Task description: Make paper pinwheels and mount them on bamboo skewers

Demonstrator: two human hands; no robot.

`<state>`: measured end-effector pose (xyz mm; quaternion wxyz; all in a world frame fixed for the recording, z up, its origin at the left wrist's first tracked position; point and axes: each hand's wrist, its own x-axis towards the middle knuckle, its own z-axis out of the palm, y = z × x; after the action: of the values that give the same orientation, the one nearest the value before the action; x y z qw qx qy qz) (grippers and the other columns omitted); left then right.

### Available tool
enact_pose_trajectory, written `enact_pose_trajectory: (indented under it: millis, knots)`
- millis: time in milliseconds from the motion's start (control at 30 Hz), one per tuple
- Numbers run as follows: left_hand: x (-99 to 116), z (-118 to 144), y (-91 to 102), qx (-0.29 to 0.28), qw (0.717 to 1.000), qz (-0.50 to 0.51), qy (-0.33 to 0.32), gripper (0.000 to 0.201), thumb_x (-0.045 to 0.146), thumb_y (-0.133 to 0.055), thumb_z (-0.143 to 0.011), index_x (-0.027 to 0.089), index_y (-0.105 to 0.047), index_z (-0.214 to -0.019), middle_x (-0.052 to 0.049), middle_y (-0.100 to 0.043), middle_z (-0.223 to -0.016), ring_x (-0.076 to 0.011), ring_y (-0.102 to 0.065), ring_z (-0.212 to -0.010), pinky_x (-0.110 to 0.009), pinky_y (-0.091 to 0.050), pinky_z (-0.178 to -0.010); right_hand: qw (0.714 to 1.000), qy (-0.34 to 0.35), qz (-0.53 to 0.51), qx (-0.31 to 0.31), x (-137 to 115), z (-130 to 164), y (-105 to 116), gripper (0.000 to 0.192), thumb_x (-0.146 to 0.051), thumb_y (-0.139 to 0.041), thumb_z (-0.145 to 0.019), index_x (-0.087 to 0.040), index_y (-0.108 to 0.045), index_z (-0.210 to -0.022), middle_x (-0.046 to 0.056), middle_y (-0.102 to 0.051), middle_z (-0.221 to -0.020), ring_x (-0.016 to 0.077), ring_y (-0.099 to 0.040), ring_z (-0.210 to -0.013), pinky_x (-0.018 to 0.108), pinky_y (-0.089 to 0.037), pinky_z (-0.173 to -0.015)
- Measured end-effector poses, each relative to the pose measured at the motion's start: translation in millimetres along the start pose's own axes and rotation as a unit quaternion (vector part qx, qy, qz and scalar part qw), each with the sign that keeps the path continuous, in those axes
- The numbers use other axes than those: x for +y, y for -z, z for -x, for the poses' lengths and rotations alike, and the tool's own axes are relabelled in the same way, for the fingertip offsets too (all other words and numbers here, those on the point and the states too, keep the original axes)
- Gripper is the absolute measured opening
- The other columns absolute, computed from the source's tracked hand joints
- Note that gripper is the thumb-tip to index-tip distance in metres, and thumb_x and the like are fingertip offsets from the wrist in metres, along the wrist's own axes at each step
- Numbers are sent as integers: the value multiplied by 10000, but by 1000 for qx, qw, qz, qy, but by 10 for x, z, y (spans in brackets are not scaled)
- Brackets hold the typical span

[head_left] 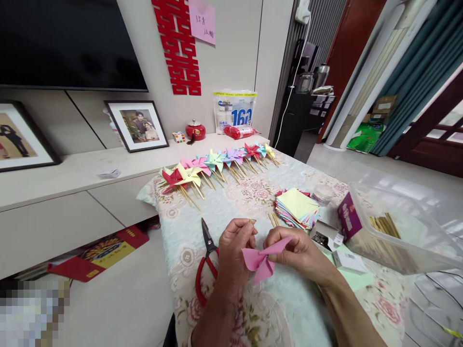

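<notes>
A pink paper pinwheel (261, 262) with folded blades is pinched between the thumb and fingers of my right hand (294, 248). Close beside it, my left hand (237, 241) is closed, thumb against fingers; a small yellowish tip shows at its fingertips, too small to name. Red-handled pliers (207, 260) with dark jaws lie to the left of my left hand. Beyond my right hand sits a stack of colored paper squares (296, 205), pale yellow on top, with a few wooden sticks (274, 220) next to it. A small open box (323, 236) of metal pieces stands by my right wrist.
Finished pinwheels on sticks (215, 161) lie in a row along the table's far edge. On the right stands a clear plastic bin (405, 241) with wooden sticks inside. A white small box (349, 261) rests on green paper. A cabinet (83, 168) with picture frames stands behind.
</notes>
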<state>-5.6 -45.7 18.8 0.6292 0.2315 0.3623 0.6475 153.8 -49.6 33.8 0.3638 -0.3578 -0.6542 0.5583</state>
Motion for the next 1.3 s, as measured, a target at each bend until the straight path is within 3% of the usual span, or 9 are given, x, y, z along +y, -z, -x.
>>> enact_pose_trajectory:
  millis: [133, 233, 367, 600, 1033, 1300]
  knots:
    - [-29, 7, 13, -28, 999, -36, 4, 256, 351, -805, -641, 139, -699, -738, 32, -558, -554, -49, -407, -427, -182, -297, -425, 991, 116, 50, 47, -18, -19, -78, 182, -355, -674, -904, -186, -685, -839, 34, -656, -788, 161, -581, -718, 288, -442, -671]
    - [-40, 29, 25, -58, 997, -53, -4, 288, 389, -795, -681, 134, -735, -800, 42, -519, -519, -60, -411, -450, -189, -317, -451, 968, 219, 101, 73, -31, -44, -104, 114, -277, -637, -928, -204, -691, -859, 42, -680, -791, 174, -613, -729, 315, -468, -703]
    - [-56, 43, 11, -41, 998, -38, -22, 270, 363, -809, -675, 144, -726, -810, 23, -586, -585, -70, -460, -479, -199, -362, -477, 931, 295, 180, 119, -55, -66, -121, 122, -156, -596, -924, -222, -686, -875, 40, -675, -777, 180, -614, -738, 328, -474, -696]
    - [-21, 93, -39, -71, 997, -21, -12, 253, 361, -819, -672, 162, -687, -756, 6, -642, -636, -97, -536, -543, -220, -444, -543, 894, 318, 250, 194, -119, -73, -140, 184, -114, -561, -909, -215, -699, -842, 50, -645, -792, 188, -608, -761, 344, -465, -695]
    - [23, 172, -83, -102, 993, -36, -47, 210, 333, -822, -692, 164, -701, -716, -14, -630, -678, -115, -523, -597, -233, -428, -578, 877, 331, 269, 220, -142, -33, -164, 235, -78, -547, -905, -232, -717, -854, 52, -661, -795, 191, -610, -771, 347, -480, -683]
    - [-9, 145, -59, -104, 993, -31, -42, 186, 321, -809, -707, 160, -715, -710, -16, -652, -678, -112, -535, -597, -228, -420, -576, 881, 332, 262, 212, -142, -23, -169, 243, -51, -536, -903, -231, -698, -898, 43, -684, -820, 182, -635, -801, 322, -499, -701]
